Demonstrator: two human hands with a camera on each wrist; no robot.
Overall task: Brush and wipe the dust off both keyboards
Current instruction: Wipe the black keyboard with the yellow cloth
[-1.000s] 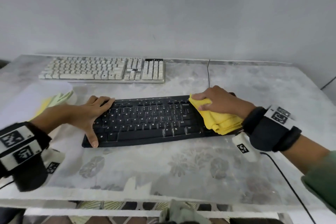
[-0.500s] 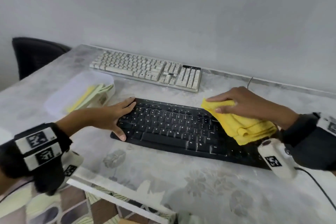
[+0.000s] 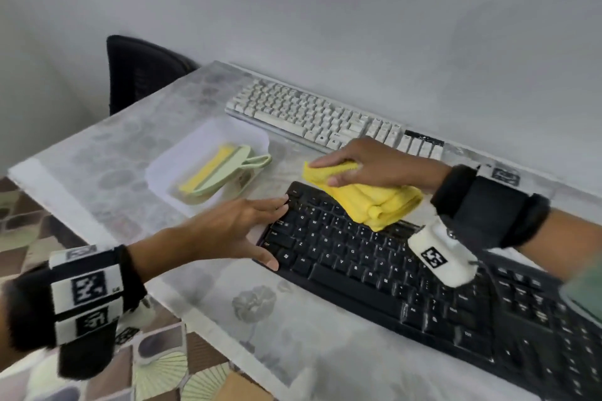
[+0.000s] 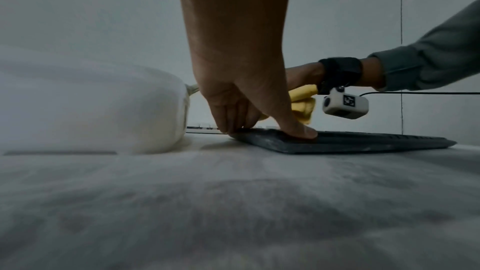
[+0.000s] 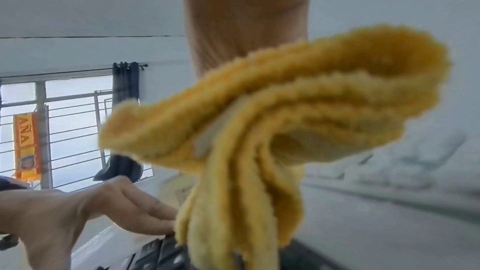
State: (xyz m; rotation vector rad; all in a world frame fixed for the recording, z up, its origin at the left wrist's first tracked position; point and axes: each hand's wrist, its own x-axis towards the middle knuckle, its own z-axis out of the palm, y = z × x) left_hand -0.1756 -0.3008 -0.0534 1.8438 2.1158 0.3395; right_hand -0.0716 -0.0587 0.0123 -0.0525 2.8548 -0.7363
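Note:
A black keyboard (image 3: 391,273) lies slantwise on the marbled table (image 3: 286,319). My left hand (image 3: 247,225) rests flat on its left end, thumb on the front corner and fingers straight, as the left wrist view shows (image 4: 259,118). My right hand (image 3: 361,163) pinches a folded yellow cloth (image 3: 374,202) and holds it lifted over the keyboard's upper left part; the cloth (image 5: 272,130) hangs in folds in the right wrist view. A white keyboard (image 3: 319,120) lies behind, along the wall.
A clear plastic tray (image 3: 169,169) left of the black keyboard holds a pale green brush (image 3: 224,172) and something yellow. A black chair back (image 3: 140,72) stands beyond the table's far left corner. The table's left edge drops to a patterned floor (image 3: 163,371).
The head view swung left and closer. My right hand carried the yellow cloth leftward, from the keyboard's right part to its upper left corner, and lifted it. My left hand stayed on the left end.

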